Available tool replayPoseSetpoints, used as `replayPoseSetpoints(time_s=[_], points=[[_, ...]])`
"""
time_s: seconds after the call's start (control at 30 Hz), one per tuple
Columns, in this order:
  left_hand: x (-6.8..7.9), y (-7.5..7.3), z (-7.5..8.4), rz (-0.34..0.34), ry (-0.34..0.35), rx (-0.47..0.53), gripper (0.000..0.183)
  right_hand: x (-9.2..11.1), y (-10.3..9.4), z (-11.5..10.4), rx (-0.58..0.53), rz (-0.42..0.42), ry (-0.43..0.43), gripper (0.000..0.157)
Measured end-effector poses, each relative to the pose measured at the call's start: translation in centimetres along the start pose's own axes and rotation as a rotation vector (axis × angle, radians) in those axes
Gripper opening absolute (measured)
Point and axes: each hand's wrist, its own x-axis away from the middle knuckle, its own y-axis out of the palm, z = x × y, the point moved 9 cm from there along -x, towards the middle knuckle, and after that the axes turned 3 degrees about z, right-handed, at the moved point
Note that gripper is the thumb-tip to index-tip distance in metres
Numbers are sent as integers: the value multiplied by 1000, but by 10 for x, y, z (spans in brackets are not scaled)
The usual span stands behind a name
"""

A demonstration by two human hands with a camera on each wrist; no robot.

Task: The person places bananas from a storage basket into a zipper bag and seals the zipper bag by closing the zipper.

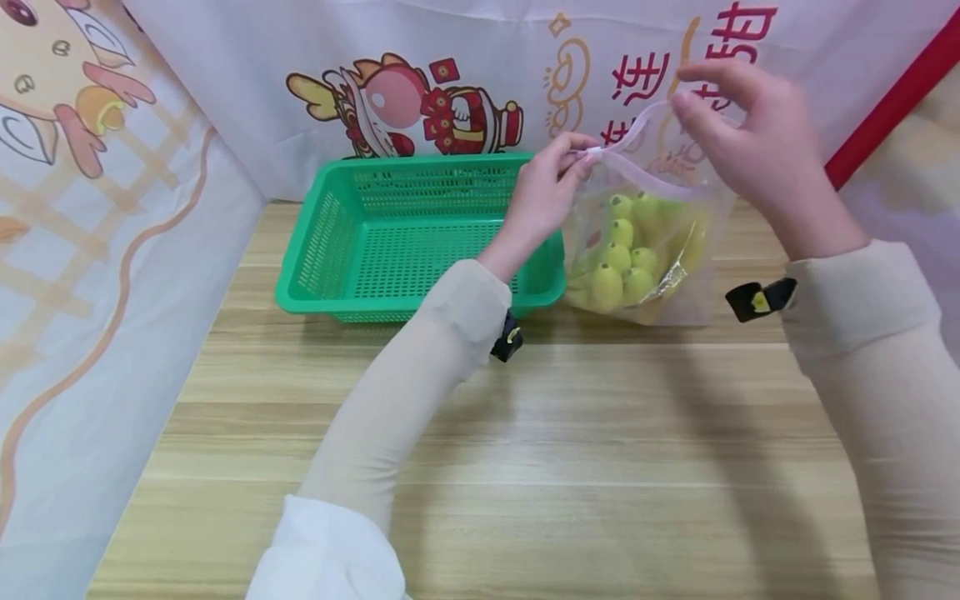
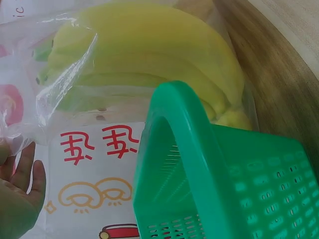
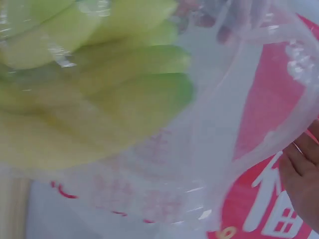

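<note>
The right hand [image 1: 780, 154] is at a clear bag [image 1: 678, 307], but I cannot tell whether its fingers grip it; the left hand [image 1: 547, 185] pinches the rim [image 1: 633, 173]. The bag, with fruit [image 1: 618, 258] inside, stands on the wooden table [image 1: 540, 467] just beside the green basket [image 1: 352, 307], before a printed cloth [image 1: 487, 33].

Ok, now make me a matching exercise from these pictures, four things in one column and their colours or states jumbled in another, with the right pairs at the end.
1. Plastic basket
2. Bananas
3. Zip bag
4. Left hand

A. Transparent, mouth parted
B. Pinching the bag's top edge
C. Green, perforated
D. Yellow, inside the bag

Pairs: 1-C, 2-D, 3-A, 4-B
</note>
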Motion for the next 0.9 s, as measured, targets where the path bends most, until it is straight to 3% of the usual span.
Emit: replayPoseSetpoints(time_s=[0.23,0.43,0.9], points=[[0,0,1,-30,1,-20,28,-5,36,-23,176,-344,-88,61],[-2,-1,4,-27,22,-53,28,-5,58,-27,248,-540,-98,68],[-1,-7,0,-29,23,-50,30,-13,78,-19,396,-621,-144,52]])
